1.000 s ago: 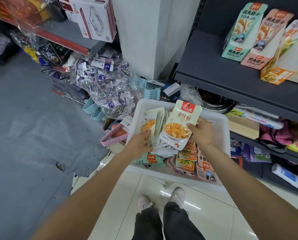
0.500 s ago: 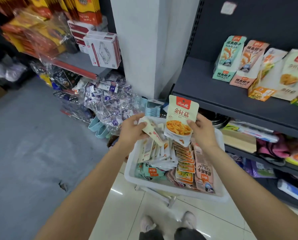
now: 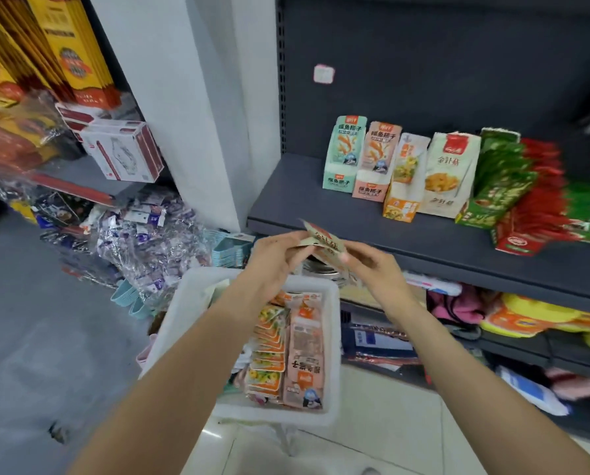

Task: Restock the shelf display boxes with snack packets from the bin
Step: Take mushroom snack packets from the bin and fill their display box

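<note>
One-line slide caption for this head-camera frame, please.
Both hands, left hand and right hand, hold cream snack packets above the white bin, facing the display boxes on the dark shelf.

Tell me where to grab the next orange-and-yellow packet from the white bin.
Pinch the top edge of the front orange-and-yellow packet, coming straight down from above. They stand overlapped in a row inside the white bin, with salmon packets close alongside, so only the upper edges look free.

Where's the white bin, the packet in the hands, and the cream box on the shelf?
white bin [image 3: 333, 341], head view, right wall.
packet [image 3: 324, 242], head view, printed front.
cream box [image 3: 449, 176], head view, front face.
</note>
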`<state>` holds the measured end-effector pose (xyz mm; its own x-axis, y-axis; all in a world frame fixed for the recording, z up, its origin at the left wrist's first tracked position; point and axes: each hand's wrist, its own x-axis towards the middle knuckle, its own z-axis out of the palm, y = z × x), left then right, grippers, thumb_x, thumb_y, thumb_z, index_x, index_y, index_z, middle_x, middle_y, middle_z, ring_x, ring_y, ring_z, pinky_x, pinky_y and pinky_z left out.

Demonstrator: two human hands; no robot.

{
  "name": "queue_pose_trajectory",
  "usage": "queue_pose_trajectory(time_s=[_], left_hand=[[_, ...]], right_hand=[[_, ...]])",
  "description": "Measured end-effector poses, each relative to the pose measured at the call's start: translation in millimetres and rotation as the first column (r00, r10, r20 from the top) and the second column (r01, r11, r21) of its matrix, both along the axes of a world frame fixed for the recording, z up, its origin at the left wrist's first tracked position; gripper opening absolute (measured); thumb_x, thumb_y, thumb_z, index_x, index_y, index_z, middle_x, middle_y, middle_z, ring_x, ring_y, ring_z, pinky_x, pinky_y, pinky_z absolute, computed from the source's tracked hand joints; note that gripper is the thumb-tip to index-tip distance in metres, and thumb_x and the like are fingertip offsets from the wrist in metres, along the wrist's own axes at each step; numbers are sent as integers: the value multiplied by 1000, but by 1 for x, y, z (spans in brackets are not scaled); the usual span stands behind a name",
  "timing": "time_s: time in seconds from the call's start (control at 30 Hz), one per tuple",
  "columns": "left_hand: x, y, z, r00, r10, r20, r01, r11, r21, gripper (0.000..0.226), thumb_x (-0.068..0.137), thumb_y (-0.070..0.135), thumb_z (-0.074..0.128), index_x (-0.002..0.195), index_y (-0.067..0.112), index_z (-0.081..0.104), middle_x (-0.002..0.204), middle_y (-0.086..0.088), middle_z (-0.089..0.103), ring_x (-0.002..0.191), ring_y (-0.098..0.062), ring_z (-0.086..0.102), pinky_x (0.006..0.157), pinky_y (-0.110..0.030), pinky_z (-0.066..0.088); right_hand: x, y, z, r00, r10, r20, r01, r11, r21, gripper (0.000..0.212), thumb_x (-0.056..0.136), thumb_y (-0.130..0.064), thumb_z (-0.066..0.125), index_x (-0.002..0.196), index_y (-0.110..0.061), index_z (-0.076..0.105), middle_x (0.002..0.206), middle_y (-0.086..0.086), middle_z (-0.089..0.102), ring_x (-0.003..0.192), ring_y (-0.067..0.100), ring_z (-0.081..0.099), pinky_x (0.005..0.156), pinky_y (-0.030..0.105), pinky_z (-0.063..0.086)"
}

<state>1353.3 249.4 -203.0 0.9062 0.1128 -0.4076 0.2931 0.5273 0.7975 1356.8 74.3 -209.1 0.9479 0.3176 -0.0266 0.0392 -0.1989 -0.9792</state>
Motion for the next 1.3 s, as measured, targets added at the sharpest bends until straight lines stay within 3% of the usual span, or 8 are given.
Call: queue_pose_trajectory(time_s=[0.2,0.3,0.4,0.5,0.7,0.87,1.1,1.3], left_hand=[[25,-82,6,997,-21,70,26,997,-69,27,94,0,48,119,-6,55,113,-24,64,96,-24,68,78,-24,57],[38,-116,9,992,-116,52,103,973,209,42,90,5,58,128,18,45,116,-15,65,98,-21,67,83,-27,55],[57,-133,1,984,-173,47,111,796,595,60,87,6,64,141,10,37,123,-10,59,109,-18,57,90,-30,49],[76,-140,-6,972,-231,41,125,657,744,57,87,13,65,138,12,41,123,-5,58,110,-18,56,97,-36,46],[137,-152,-7,962,-265,74,136,693,708,10,86,13,66,92,22,64,96,-4,69,96,-23,65,81,-50,55],[203,-172,5,951,-268,152,117,771,626,9,87,9,65,95,11,62,95,-5,64,101,-28,63,83,-49,54],[278,-192,14,870,-403,283,11,589,808,14,90,12,59,100,7,67,99,-1,68,84,-4,59,74,-13,48],[321,-209,12,862,-408,300,-87,463,882,16,89,15,62,100,6,70,100,-4,71,90,-13,64,79,-25,50]], right_hand=[[40,-81,-8,974,-134,184,164,973,-163,10,90,-9,61,88,-16,68,82,-1,69,75,15,63,70,32,48],[57,-106,-10,953,-207,222,251,947,-198,15,94,-13,55,87,-7,67,79,9,69,71,25,62,63,36,47],[72,-122,-5,951,-265,158,284,952,-114,13,94,-10,54,89,-12,66,84,-4,68,74,9,62,64,21,49],[91,-136,0,946,-323,33,322,946,35,14,94,-8,54,93,-16,66,89,-9,67,80,1,62,69,17,52],[146,-157,13,943,-330,-37,332,933,141,16,93,-11,56,93,-22,66,94,-10,69,84,0,66,73,21,56],[206,-173,28,925,-370,88,374,927,-38,22,86,-5,65,106,-15,65,102,-4,68,90,6,64,74,24,55],[271,-197,40,888,-438,137,447,893,-42,17,85,-4,65,92,-19,67,102,6,71,95,18,67,84,38,55],[307,-217,42,844,-420,334,492,854,-169,17,87,-14,65,102,-10,70,94,-8,68,82,-4,61,74,8,48]])
